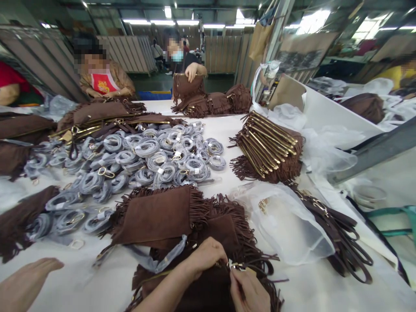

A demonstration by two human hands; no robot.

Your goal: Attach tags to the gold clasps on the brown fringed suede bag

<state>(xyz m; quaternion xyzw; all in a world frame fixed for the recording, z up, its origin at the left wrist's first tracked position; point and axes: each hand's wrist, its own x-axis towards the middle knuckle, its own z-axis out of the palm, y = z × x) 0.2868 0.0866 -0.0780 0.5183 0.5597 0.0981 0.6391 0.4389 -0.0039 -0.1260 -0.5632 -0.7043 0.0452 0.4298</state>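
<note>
My left hand [208,255] is closed in a pinch, its fingertips at a small whitish bit beside a metal clasp [238,267]. Closed on that clasp from the near side is my right hand [249,291]; a dark brown strap [264,265] runs off to the right of it. Under both hands lies a brown fringed bag [201,288], partly covered by my forearm. Just beyond, another brown fringed bag [156,216] lies flat, with a plastic-wrapped strap [162,261] along its near edge. What exactly my left fingertips grip is too small to tell.
Many grey-wrapped coiled straps [146,149] cover the table's middle. Stacked bags with gold zips [269,145], a clear plastic bag [289,229] and loose brown straps [338,234] sit at right. A co-worker's hand [29,279] reaches in at lower left; co-workers sit opposite.
</note>
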